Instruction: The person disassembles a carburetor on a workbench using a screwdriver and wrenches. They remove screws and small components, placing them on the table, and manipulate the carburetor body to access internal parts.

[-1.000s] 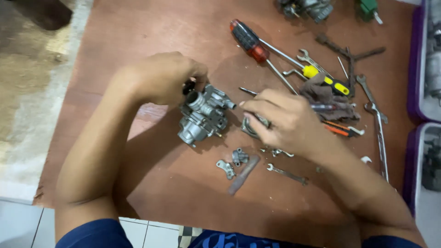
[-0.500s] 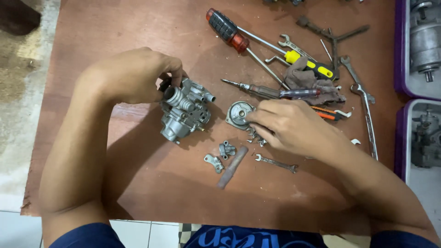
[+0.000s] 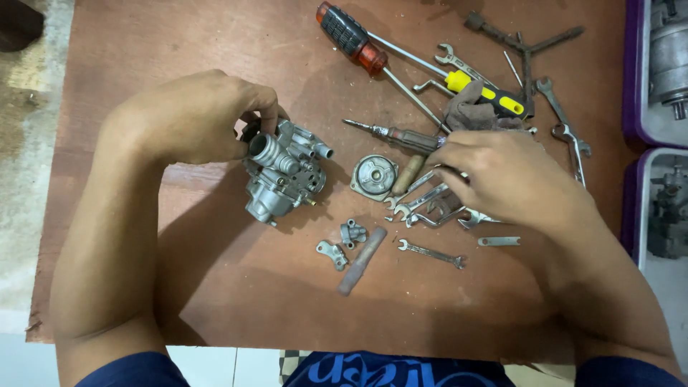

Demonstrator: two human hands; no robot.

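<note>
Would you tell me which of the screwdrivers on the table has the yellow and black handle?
It is the screwdriver lying above the right hand, beside the grey rag. The large screwdriver farther left has a black and red handle instead.

Even, soft overhead light; faint shadows fall beneath both forearms onto the board (image 3: 215, 301). Focus is sharp, without glare.

Single head view, steep downward, close over brown tabletop (image 3: 179, 43).
</note>
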